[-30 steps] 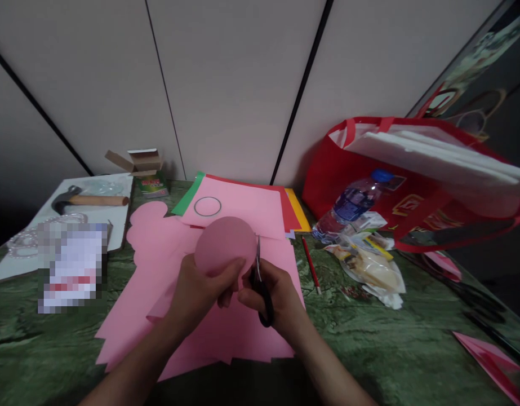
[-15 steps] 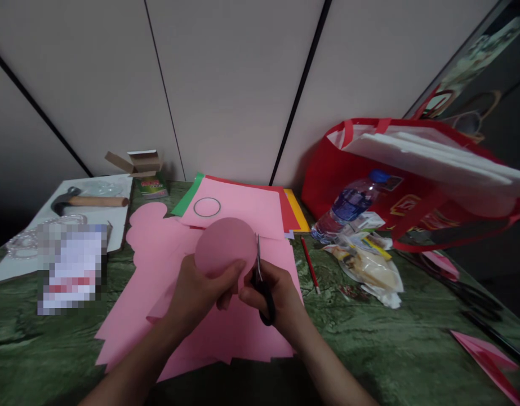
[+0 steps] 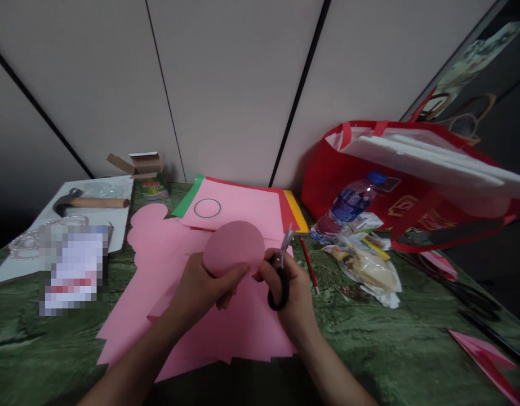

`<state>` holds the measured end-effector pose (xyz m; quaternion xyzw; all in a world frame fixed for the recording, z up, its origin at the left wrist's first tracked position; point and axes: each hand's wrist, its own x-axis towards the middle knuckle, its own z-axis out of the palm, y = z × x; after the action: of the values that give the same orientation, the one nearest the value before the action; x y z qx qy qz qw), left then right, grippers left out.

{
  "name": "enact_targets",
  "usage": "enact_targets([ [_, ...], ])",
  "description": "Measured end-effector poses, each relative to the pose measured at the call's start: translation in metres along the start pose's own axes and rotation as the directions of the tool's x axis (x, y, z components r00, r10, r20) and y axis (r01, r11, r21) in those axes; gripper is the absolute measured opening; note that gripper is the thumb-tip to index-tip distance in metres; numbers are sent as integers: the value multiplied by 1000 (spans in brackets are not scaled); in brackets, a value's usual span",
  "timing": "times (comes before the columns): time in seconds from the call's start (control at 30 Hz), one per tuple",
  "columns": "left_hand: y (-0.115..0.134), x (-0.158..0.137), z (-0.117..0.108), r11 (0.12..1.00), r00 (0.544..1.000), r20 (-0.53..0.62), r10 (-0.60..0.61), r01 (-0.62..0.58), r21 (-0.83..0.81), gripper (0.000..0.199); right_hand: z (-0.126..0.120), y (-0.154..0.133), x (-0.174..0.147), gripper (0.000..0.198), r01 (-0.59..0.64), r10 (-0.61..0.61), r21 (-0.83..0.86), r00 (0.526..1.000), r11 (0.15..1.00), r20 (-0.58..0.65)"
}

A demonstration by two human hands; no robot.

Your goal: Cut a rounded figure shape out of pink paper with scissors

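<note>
A round piece of pink paper (image 3: 233,247) is pinched in my left hand (image 3: 207,287), with the thumb lying across its lower part. My right hand (image 3: 291,293) is closed around black-handled scissors (image 3: 279,285), whose blades point up and sit to the right of the paper disc, apart from it. The right fingertips are close to the disc's lower right edge. Under both hands lie pink paper sheets (image 3: 243,335), stacked unevenly, and a scalloped pink cutout (image 3: 150,234) is at their left. Behind the disc, a thin ring (image 3: 207,208) rests on another pink sheet.
A red pencil (image 3: 309,265), a water bottle (image 3: 348,206), plastic packets (image 3: 369,262) and a red bag (image 3: 323,175) stand or lie at right. At left are a hammer (image 3: 94,202) on a white board, a bead string (image 3: 27,242) and an opened small box (image 3: 152,183).
The scissors have moved right, away from the disc's edge, and tilted to the right with my right hand. My left hand and the paper disc have shifted slightly right.
</note>
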<state>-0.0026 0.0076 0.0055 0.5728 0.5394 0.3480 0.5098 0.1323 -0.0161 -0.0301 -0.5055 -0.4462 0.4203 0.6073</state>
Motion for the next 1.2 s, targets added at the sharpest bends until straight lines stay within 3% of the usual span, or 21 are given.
enact_targets([
  [0.1,-5,3,-2,1000,990,141,-5,7,-14,32,-3,0,1,11,59,-60,-9,991,998,-122],
  [0.2,-9,5,-4,999,983,183,5,5,-53,27,-5,3,2,12,61,-61,-5,988,998,-144],
  [0.47,-3,6,-3,986,997,36,66,-59,-153,22,1,2,-2,14,18,-17,26,999,1000,-44],
  [0.7,-4,6,-4,985,995,-36,98,-102,-136,18,4,1,-3,13,12,-12,-4,999,1000,30],
  [0.8,-5,7,-5,988,992,-43,121,-125,-95,20,1,2,-2,12,18,-19,-9,1000,1000,-9],
  [1.0,-7,8,-8,988,989,12,150,-151,27,27,-9,4,5,11,88,-83,18,975,996,-205],
  [1.2,-7,8,-8,976,969,-173,177,-195,-92,19,1,6,-3,17,-12,17,57,995,998,-100],
])
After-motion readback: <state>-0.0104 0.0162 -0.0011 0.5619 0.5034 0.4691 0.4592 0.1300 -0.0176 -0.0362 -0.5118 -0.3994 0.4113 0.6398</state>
